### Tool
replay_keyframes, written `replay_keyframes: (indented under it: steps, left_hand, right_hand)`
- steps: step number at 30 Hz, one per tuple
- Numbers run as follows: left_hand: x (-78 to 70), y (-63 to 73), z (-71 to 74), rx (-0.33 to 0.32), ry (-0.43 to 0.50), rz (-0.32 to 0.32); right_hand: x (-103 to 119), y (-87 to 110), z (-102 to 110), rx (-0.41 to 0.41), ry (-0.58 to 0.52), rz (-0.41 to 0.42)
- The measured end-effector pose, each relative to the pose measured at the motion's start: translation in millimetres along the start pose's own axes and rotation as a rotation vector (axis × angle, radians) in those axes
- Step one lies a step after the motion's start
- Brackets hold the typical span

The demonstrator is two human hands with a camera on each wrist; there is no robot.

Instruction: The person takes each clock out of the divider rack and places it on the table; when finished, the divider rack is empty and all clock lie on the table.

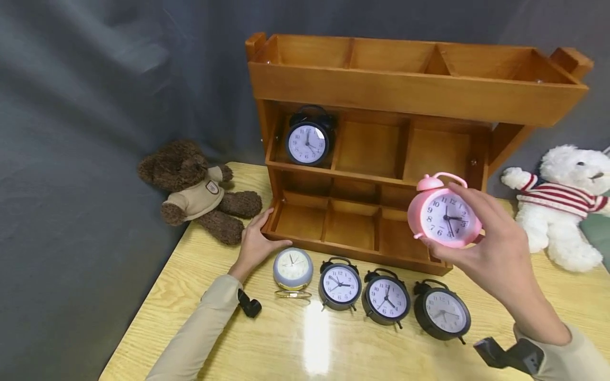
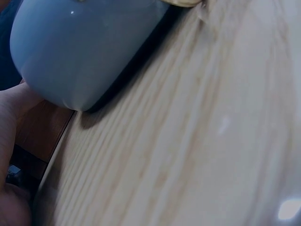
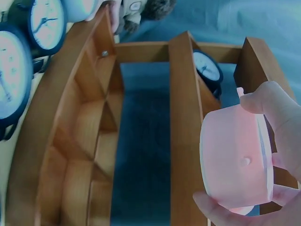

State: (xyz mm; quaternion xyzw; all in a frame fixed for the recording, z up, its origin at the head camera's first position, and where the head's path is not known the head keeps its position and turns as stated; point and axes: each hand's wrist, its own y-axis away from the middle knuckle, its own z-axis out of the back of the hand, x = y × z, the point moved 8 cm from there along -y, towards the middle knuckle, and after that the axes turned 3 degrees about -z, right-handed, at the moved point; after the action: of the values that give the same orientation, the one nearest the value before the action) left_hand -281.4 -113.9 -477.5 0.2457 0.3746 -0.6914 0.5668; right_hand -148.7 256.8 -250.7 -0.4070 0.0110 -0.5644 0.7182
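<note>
Dark cloth (image 1: 86, 116) is hanging behind the wood-grained surface (image 1: 257, 344); the right hand (image 1: 500, 243) is gripping a pink clock (image 1: 445, 218) before the rack (image 1: 405, 94), the left hand (image 1: 257, 244) resting outstretched against the rack's lower corner.

Four clocks (image 1: 381, 297) stand before the shelf (image 1: 414, 95), one bear (image 1: 202, 198) left, another bear (image 1: 555, 203) right.

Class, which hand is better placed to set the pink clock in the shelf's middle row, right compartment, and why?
Probably the right. The right hand grips the pink clock near the right side of the shelf; the left hand rests at its lower left corner, away from that compartment.
</note>
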Motion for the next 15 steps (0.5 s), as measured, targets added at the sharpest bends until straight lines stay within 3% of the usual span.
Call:
replay_keyframes:
  steps: [15]
  left_hand:
    - [1.0, -1.6, -2.2, 0.008, -0.021, 0.001]
  right_hand:
    - [-62.2, 68.7, 41.3, 0.035, 0.031, -0.108]
